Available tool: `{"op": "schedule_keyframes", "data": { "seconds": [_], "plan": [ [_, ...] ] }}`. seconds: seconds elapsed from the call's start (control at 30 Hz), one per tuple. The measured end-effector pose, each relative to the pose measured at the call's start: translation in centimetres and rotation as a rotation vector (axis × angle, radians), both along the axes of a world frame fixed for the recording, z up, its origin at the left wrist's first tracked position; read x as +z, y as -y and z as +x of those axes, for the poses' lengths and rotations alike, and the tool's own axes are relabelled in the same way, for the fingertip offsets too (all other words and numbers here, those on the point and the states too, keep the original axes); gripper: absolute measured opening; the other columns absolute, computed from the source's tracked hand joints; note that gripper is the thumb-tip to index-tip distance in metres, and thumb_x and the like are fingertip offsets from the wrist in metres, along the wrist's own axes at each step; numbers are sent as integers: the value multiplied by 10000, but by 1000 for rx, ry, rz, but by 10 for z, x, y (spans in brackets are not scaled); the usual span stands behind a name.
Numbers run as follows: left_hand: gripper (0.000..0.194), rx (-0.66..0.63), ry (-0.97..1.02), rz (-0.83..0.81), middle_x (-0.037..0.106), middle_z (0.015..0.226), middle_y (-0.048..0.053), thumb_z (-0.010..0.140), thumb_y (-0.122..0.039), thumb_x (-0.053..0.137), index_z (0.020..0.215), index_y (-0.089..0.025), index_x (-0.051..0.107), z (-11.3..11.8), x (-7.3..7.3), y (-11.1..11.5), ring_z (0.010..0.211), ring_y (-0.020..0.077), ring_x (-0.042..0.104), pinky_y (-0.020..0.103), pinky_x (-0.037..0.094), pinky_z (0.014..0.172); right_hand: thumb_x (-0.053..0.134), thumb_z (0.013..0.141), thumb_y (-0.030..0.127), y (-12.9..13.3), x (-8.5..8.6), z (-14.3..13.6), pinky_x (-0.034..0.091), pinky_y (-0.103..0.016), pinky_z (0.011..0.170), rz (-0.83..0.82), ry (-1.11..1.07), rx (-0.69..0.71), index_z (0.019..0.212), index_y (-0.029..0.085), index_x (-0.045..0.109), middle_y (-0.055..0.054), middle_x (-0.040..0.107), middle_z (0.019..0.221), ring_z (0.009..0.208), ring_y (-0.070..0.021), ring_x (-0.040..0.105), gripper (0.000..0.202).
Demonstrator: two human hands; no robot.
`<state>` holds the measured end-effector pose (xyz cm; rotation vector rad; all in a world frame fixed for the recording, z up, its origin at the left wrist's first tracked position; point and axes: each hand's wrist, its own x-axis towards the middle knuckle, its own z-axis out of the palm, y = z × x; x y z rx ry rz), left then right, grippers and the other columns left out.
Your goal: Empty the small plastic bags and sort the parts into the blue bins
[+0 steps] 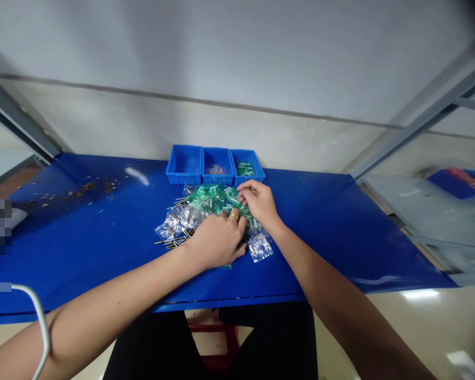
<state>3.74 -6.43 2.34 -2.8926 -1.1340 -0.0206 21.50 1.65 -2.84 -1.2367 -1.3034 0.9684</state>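
green packets [202,196] and clear packets [260,248] lie heaped at the frame's centre, thin rods [175,243] jutting out at left; slick and overlapping, they could scatter under a hasty sweep. the left hand [220,236] curls over their lower middle, the right hand's [261,203] fingers bend at their upper right; whether either grips a packet, i cannot tell. blue bins [184,178] stand just above, on the table [320,221].

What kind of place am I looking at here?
Probably a workshop sorting or packing bench: a blue-covered table, three small blue bins in a row along its far side, and a pile of small clear and green packets under the hands.
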Motion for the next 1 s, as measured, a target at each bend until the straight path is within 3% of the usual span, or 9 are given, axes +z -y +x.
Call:
{"op": "schedule_keyframes", "data": {
  "seconds": [0.13, 0.37, 0.53, 0.63, 0.83, 1.0],
  "plan": [
    [348, -32, 7, -3, 805, 1189, 255, 1113, -364, 659, 1249, -75, 798, 3, -5, -4, 925, 401, 839, 447, 547, 630, 681, 931, 142, 1, -1, -2, 583, -354, 765, -15, 31, -13, 863, 247, 784, 0, 769, 752, 748, -213, 715, 162],
    [398, -100, 50, 48, 815, 1214, 265, 1154, -413, 675, 1265, -71, 844, 4, -17, -13, 854, 366, 828, 443, 533, 606, 674, 925, 182, 1, -11, -3, 582, -370, 772, 48, 95, -12, 875, 263, 802, -8, 788, 756, 748, -232, 718, 159],
    [238, -135, 119, 17, 848, 1121, 236, 1094, -330, 788, 1177, -123, 872, 8, -24, -21, 822, 351, 832, 438, 566, 629, 665, 915, 167, -1, -10, -5, 582, -362, 779, 29, 62, -26, 858, 249, 781, -9, 780, 760, 759, -227, 731, 153],
    [176, -180, 74, 38, 867, 1058, 202, 1116, -242, 721, 1145, -142, 863, 12, -25, -25, 781, 322, 835, 422, 590, 630, 657, 871, 171, -3, -8, -6, 586, -347, 754, 4, 19, -40, 828, 247, 776, 2, 763, 736, 716, -211, 715, 148],
    [414, -214, -47, 59, 869, 1030, 208, 1142, -38, 469, 1352, -63, 824, 21, -20, -26, 745, 301, 833, 401, 588, 623, 656, 804, 190, -5, -5, -7, 573, -327, 697, -11, -36, -60, 785, 248, 779, 18, 736, 684, 661, -198, 685, 137],
    [438, -198, -74, 17, 851, 1021, 246, 1129, 2, 419, 1275, -22, 832, 23, -19, -24, 794, 320, 841, 414, 591, 666, 652, 815, 159, -5, -1, -4, 555, -329, 703, -32, -45, -49, 797, 234, 780, 12, 729, 683, 668, -193, 672, 149]
  ]
}}
